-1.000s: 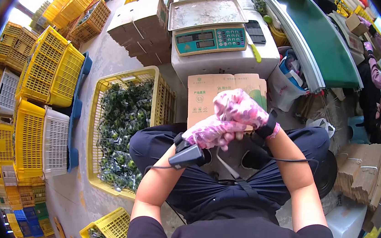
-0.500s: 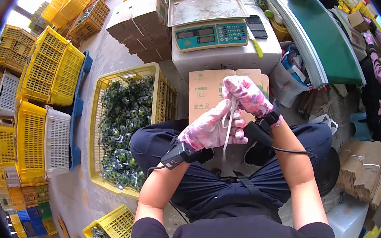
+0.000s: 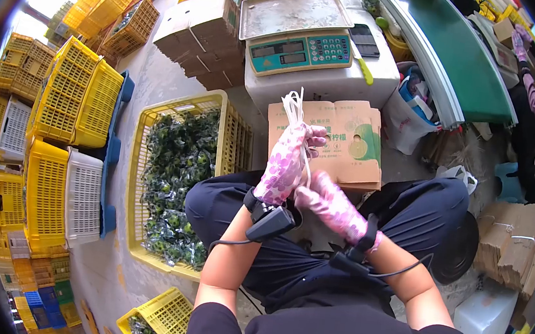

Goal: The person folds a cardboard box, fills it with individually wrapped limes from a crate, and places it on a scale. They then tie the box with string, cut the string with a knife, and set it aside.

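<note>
A bundle of white ties [image 3: 296, 108] is gripped in the gloved left hand [image 3: 286, 162], which is raised above the lap with the loose ends fanned out upward past the fingertips. The lower strands are pinched by the gloved right hand [image 3: 328, 204], which is held just below and touches the left hand. A black device [image 3: 272, 223] is strapped at the left wrist. Just beyond the hands, a flattened cardboard box [image 3: 350, 143] with a green print is seen. Behind it, a scale [image 3: 298, 44] is set on a white worktop [image 3: 327, 86]. To the left, a yellow crate [image 3: 226, 131] is filled with bagged green fruit [image 3: 173, 177]. Stacked crates [image 3: 74, 103] are piled farther left, and a green conveyor [image 3: 458, 63] runs at the right.
</note>
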`<state>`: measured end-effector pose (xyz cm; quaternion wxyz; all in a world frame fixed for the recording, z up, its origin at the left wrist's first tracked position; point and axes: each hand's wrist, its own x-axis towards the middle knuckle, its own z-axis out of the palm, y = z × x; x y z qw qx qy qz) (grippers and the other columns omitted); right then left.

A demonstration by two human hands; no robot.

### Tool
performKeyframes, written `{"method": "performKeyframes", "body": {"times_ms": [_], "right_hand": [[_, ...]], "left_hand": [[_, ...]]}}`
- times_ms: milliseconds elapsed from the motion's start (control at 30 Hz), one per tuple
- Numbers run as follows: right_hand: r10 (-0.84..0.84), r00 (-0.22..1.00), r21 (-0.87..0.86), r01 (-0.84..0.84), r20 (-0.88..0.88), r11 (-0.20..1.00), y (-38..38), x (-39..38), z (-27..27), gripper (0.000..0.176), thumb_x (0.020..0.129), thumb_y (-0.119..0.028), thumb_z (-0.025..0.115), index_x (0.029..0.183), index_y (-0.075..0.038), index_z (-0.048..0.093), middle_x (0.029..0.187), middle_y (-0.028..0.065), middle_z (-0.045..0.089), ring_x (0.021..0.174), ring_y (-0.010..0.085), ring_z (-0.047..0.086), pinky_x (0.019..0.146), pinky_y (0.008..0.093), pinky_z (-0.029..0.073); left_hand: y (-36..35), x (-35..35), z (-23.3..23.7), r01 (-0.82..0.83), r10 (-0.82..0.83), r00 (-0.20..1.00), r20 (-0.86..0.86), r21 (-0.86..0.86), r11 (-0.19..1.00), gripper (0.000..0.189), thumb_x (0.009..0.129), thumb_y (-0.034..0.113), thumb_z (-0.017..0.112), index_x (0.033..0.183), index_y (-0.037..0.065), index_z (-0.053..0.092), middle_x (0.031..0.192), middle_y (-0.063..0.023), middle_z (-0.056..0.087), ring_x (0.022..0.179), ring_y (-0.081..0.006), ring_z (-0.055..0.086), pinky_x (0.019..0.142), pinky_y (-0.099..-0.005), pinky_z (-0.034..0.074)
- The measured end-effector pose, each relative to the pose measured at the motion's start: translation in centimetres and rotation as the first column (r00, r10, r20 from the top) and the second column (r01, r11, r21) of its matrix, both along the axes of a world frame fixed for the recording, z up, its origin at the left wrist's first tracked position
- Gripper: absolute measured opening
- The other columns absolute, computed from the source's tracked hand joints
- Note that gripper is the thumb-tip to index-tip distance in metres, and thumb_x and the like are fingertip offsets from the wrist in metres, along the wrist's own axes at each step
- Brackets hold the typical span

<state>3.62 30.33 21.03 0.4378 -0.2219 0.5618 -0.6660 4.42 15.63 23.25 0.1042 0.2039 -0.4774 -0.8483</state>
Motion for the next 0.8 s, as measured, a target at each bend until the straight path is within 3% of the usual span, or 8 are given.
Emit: {"method": "performKeyframes", "body": {"times_ms": [33,100,167,433,533,567,700,800], "right_hand": [[0.006,0.962,0.010,-0.009,0.272,1.000,0.6,0.7,1.0,0.026,0.097,-0.026,0.054,0.094,-0.001,0.057,0.076,0.0043,0.058,0.071,0.0152,0.058,0.068,0.0293,0.048],[-0.141,0.896,0.029,0.169,-0.421,0.985,1.4,0.6,1.8,0.025,0.097,-0.020,0.051,0.087,0.001,0.060,0.072,0.0088,0.061,0.065,0.0195,0.060,0.063,0.0315,0.048],[-0.113,0.771,0.049,0.183,-0.627,0.982,3.1,-0.5,2.8,0.020,0.096,-0.012,0.049,0.086,0.001,0.059,0.072,0.0137,0.061,0.062,0.0293,0.061,0.058,0.0334,0.047],[-0.301,0.507,-0.206,0.236,-0.808,0.950,4.3,-6.4,6.7,0.014,0.091,-0.006,0.056,0.101,0.002,0.063,0.086,0.0185,0.066,0.073,0.0359,0.064,0.063,0.0337,0.050],[-0.277,0.419,-0.224,0.171,-0.865,0.959,2.8,-10.0,7.8,0.018,0.091,-0.013,0.057,0.101,0.000,0.063,0.089,0.0180,0.066,0.079,0.0355,0.065,0.067,0.0351,0.051],[-0.115,0.463,-0.074,0.105,-0.879,0.992,2.3,-11.2,8.7,0.019,0.092,-0.016,0.056,0.099,0.000,0.064,0.085,0.0161,0.066,0.074,0.0330,0.065,0.065,0.0333,0.050],[0.343,0.868,0.198,-0.289,-0.358,0.937,0.5,-13.0,4.9,0.021,0.090,-0.020,0.058,0.093,-0.001,0.065,0.075,0.0004,0.064,0.067,0.0130,0.058,0.064,0.0285,0.048],[0.196,0.862,0.009,-0.216,-0.468,0.976,1.3,-10.0,1.9,0.016,0.088,-0.017,0.060,0.087,-0.002,0.065,0.072,-0.0012,0.061,0.063,0.0114,0.055,0.059,0.0302,0.046]], "left_hand": [[-0.2,0.0,-0.4,0.006,-0.006,1.000,0.007,-0.001,1.000,0.021,0.098,0.028,0.047,0.100,0.008,0.055,0.102,-0.0103,0.064,0.094,-0.0232,0.062,0.082,-0.0368,0.047],[-1.4,0.0,-1.2,0.037,-0.002,0.988,-0.154,0.224,0.974,0.019,0.097,0.027,0.049,0.094,0.008,0.053,0.087,-0.0059,0.061,0.090,-0.0252,0.062,0.083,-0.0379,0.046],[-2.3,0.5,-0.2,-0.005,0.024,0.996,-0.087,0.216,0.976,0.019,0.097,0.025,0.049,0.088,0.009,0.049,0.075,-0.0020,0.053,0.084,-0.0258,0.060,0.082,-0.0395,0.047],[0.3,1.9,1.3,0.433,-0.258,0.856,0.448,-0.347,0.832,0.026,0.099,0.029,0.047,0.107,0.004,0.054,0.072,-0.0030,0.058,0.069,-0.0119,0.062,0.065,-0.0272,0.052],[0.9,3.4,-1.1,0.491,-0.549,0.832,0.087,-0.577,0.652,0.022,0.098,0.022,0.049,0.108,0.003,0.056,0.083,-0.0029,0.057,0.074,-0.0103,0.053,0.067,-0.0268,0.046],[0.6,3.9,-1.3,0.674,-0.659,0.738,0.145,-0.145,0.724,0.023,0.098,0.022,0.048,0.108,0.003,0.057,0.086,-0.0024,0.056,0.078,-0.0101,0.052,0.069,-0.0266,0.046],[0.8,5.6,4.3,0.687,-0.667,0.726,0.166,-0.141,0.713,0.022,0.099,0.024,0.047,0.101,0.004,0.057,0.079,0.0025,0.053,0.072,-0.0093,0.051,0.065,-0.0228,0.045],[-2.1,5.1,4.4,0.492,-0.419,0.862,0.287,-0.268,0.828,0.022,0.100,0.024,0.043,0.097,0.006,0.056,0.072,0.0017,0.050,0.064,-0.0109,0.055,0.053,-0.0290,0.046]]}}
